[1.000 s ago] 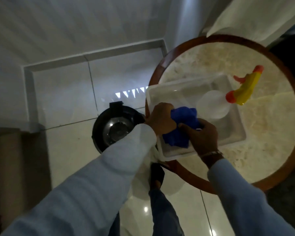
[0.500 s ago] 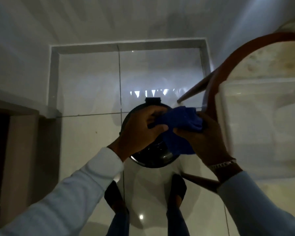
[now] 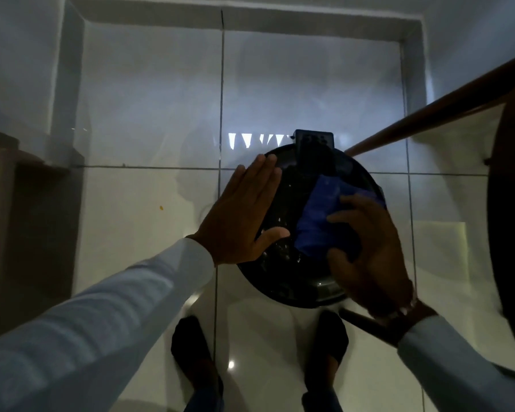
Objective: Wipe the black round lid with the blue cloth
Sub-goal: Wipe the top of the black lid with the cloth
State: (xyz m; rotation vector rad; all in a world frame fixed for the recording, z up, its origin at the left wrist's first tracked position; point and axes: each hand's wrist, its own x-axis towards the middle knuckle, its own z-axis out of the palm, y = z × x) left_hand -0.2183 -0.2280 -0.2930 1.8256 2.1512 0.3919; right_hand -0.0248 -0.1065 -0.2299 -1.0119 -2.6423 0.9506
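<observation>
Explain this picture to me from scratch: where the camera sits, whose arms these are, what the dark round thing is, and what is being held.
There is no machine here. A person wears a wide-angle camera on the head, so you look down along their own two arms at a pale tiled floor; their dark shoes show at the bottom.

The dark disc is the black round lid, apparently on a round appliance standing on the floor. The left hand lies flat and open on the lid's left side, steadying it. The right hand presses the blue cloth onto the lid with spread fingers. The brown bar at the right is a wooden table leg.
</observation>
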